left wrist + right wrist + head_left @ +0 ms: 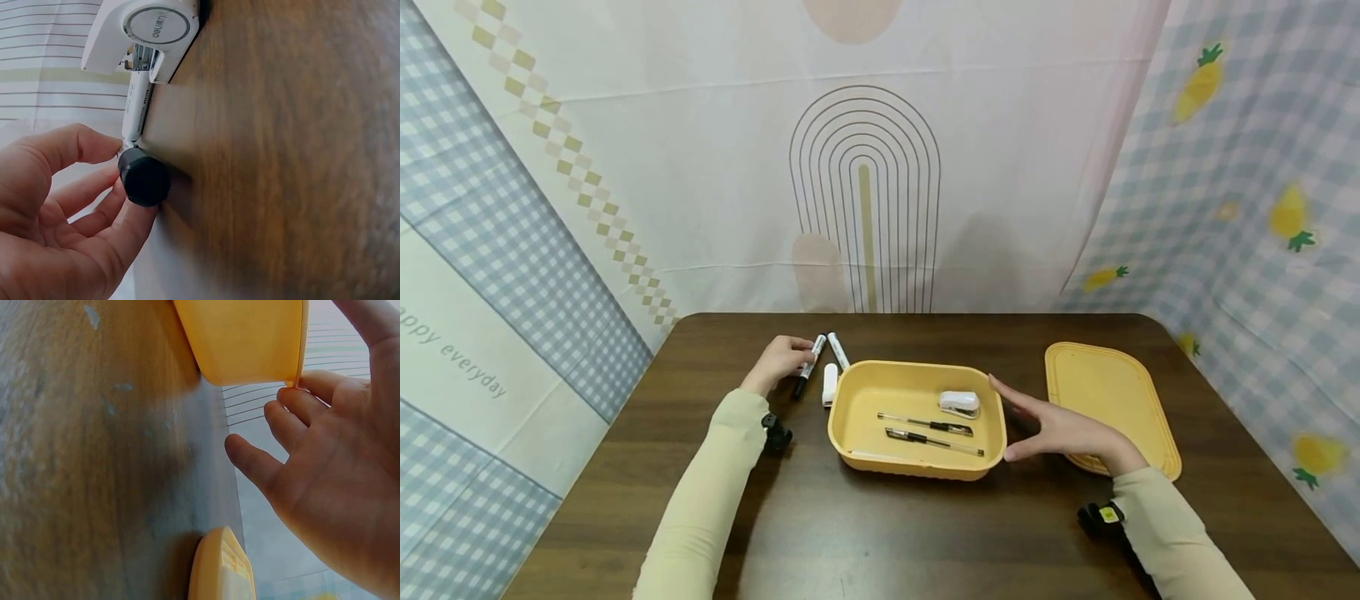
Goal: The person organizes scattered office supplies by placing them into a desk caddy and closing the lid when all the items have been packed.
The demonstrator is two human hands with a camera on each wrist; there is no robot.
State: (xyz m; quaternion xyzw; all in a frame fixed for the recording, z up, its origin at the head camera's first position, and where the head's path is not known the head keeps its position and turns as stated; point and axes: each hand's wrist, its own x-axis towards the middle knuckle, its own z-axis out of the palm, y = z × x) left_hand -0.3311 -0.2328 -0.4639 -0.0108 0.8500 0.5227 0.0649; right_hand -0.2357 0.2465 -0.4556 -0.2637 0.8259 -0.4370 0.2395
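In the head view, my left hand (781,362) pinches a white whiteboard marker (809,365) with a black cap, left of the yellow box. The left wrist view shows the thumb and fingers around its black end (144,178). Beside it lie a second marker (838,350) and a white stapler (830,385), which is close to the box. My right hand (1063,429) has its fingers spread, touching the right rim of the yellow box (917,472). Inside the box are another white stapler (958,403), a clear pen (925,423) and a second pen (934,442).
A yellow lid (1108,400) lies flat on the brown wooden table (865,542), right of the box and partly behind my right hand. Patterned cloth (722,183) hangs behind the table's far edge. A thin white item (880,457) lies along the box's near wall.
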